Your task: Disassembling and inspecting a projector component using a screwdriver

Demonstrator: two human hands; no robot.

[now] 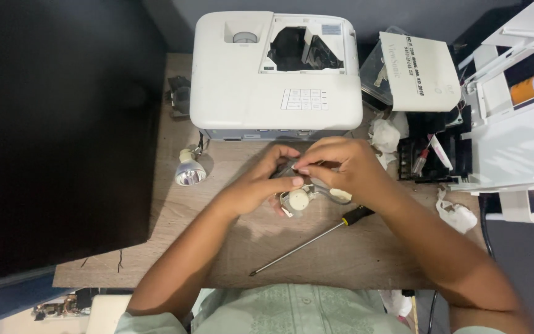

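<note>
On the wooden desk (353, 260), in front of the white projector (276, 68) with its top hatch open, the left hand (261, 182) and right hand (341, 167) each close their grip on a small lamp module (298, 199), above a long screwdriver (310, 240) and right of a loose bulb (190, 172).

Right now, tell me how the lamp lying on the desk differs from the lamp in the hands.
The loose lamp lies alone left of the hands, untouched; the held lamp is gripped by both the left hand and the right hand. The loose lamp shows its shiny reflector; the held lamp is half hidden by fingers. Both are small, whitish projector bulbs on the wooden desk.
</note>
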